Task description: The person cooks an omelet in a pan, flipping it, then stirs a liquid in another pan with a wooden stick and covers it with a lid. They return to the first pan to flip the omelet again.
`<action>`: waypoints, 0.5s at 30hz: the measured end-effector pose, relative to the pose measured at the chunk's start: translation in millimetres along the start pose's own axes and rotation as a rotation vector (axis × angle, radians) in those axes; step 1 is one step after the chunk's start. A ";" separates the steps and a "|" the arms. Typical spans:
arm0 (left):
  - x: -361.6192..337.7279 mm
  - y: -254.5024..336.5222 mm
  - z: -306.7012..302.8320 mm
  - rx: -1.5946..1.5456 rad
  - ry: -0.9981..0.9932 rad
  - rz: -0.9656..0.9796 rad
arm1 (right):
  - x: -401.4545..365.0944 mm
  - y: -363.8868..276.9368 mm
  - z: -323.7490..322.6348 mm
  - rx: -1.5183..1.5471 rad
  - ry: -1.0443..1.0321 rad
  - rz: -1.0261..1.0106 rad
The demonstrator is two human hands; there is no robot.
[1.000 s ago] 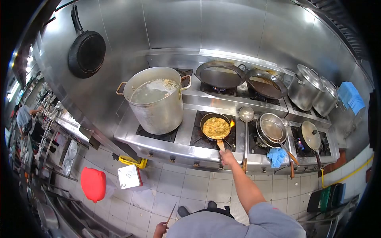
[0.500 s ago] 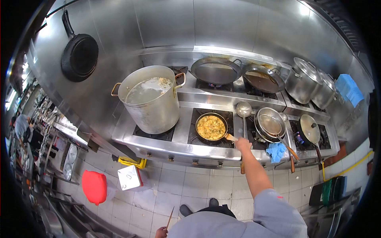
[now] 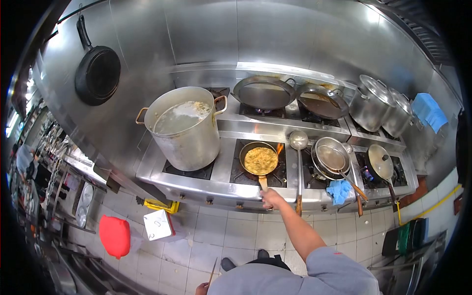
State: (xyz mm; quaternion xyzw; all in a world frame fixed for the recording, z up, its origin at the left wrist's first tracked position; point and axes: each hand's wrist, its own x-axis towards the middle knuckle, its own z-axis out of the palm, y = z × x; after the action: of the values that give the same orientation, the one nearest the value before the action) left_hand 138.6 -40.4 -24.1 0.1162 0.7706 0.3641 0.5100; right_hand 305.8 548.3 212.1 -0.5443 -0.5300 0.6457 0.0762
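While egg mixture (image 3: 260, 161) seemingly fries, my right hand (image 3: 270, 198) grips the frying-pan handle (image 3: 263, 184), left hand (image 3: 202, 289) a slender stick (image 3: 213, 272); next move probably wants steady wrist.

Hanging black pan (image 3: 98, 76), tall open stockpot (image 3: 189, 147), crumpled blue cloth (image 3: 339, 191)

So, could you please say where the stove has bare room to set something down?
The narrow steel strip between the big pot and the held pan is bare; it's crowded with ladle, stacked cookware and cloth right of that pan.
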 end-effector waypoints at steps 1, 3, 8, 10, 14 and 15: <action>-1.4 12.1 0.3 0.040 0.013 -0.012 | 13.0 9.9 -14.7 0.080 0.032 -0.067; -4.3 28.9 -0.8 0.093 0.041 -0.045 | 20.2 16.8 -25.9 0.111 0.139 -0.141; -12.7 67.9 -3.1 0.156 0.093 -0.083 | -4.3 -0.9 -15.9 0.091 0.127 -0.079; -20.1 76.0 -4.9 0.178 0.119 -0.093 | 7.3 10.0 -44.1 -0.244 0.107 -0.020; -30.7 73.6 -9.8 0.092 0.094 -0.138 | 21.8 17.7 -105.0 -0.889 0.529 -0.167; -32.7 69.9 -11.6 0.092 0.095 -0.139 | 17.8 12.1 -113.4 -0.947 0.613 -0.129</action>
State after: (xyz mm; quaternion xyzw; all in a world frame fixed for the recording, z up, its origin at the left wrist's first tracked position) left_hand 129.9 -14.0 48.8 0.0683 0.8161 0.2970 0.4910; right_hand 393.4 623.4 209.3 -0.6482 -0.7476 0.1439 0.0134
